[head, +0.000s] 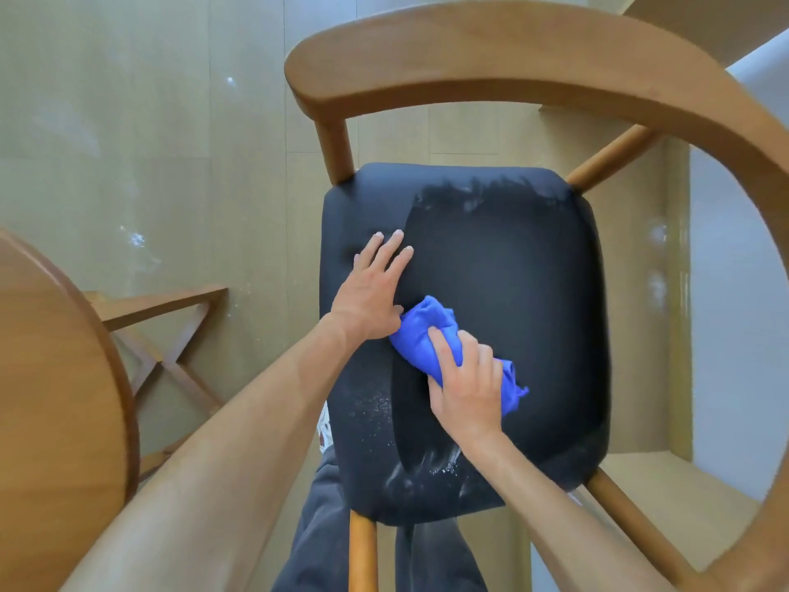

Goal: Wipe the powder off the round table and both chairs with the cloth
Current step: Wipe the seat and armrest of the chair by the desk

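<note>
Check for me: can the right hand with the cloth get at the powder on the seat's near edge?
Probably yes. The right hand grips the blue cloth mid-seat, and the powder lies just beside its wrist on the open black seat, with nothing between.

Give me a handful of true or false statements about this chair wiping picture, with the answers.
1. The right hand grips a blue cloth on the black seat cushion. True.
2. The left hand holds the chair's backrest. False: it rests flat on the seat.
3. White powder remains near the seat's front edge. True.
4. The cloth lies on the round table. False: it is on the chair seat.
</note>
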A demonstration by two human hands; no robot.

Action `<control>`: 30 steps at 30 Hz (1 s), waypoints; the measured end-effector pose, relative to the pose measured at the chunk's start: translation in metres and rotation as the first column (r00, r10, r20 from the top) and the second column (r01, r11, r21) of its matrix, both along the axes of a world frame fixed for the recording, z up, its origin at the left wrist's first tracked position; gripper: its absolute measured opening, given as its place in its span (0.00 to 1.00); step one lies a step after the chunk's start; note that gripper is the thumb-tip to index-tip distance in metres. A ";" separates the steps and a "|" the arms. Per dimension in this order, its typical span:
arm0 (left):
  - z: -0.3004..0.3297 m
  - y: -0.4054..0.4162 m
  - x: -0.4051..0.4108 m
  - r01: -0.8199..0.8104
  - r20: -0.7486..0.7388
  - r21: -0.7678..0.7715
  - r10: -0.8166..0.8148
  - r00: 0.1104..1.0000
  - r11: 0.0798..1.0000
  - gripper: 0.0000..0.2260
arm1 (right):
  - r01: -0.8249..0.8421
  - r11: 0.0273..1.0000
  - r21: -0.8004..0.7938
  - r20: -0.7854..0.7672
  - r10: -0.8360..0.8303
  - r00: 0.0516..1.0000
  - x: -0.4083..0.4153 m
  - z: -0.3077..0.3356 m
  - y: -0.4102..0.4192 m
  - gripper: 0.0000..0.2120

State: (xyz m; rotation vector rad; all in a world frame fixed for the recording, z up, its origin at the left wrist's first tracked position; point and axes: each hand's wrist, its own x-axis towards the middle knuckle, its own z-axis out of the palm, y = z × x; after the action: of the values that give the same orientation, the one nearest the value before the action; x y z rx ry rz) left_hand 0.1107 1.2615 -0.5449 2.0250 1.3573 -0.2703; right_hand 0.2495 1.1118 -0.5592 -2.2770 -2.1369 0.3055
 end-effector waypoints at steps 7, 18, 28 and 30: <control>0.003 0.008 -0.011 0.006 0.063 -0.053 -0.003 0.998 0.999 0.36 | -0.314 0.936 -0.161 -0.186 0.284 0.941 0.000 0.009 -0.084 0.31; -0.002 0.010 -0.042 -0.607 0.275 -0.050 0.595 0.755 0.793 0.27 | -0.066 0.997 0.029 -0.219 0.070 0.973 0.024 0.023 0.110 0.23; 0.006 0.030 -0.058 -0.678 0.259 -0.678 0.956 0.139 0.283 0.20 | 0.007 1.000 0.005 -0.052 -0.007 0.999 -0.043 -0.002 0.173 0.25; 0.007 0.030 -0.056 -0.667 0.261 -0.689 0.955 0.137 0.284 0.21 | -0.087 0.994 0.059 -0.028 0.089 0.996 -0.050 -0.005 0.145 0.25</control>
State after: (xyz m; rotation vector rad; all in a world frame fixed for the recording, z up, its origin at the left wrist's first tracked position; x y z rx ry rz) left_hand 0.0548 1.2918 -0.5382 0.5364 1.5366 0.6170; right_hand 0.1993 1.2573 -0.5639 -2.1378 -2.2051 0.2740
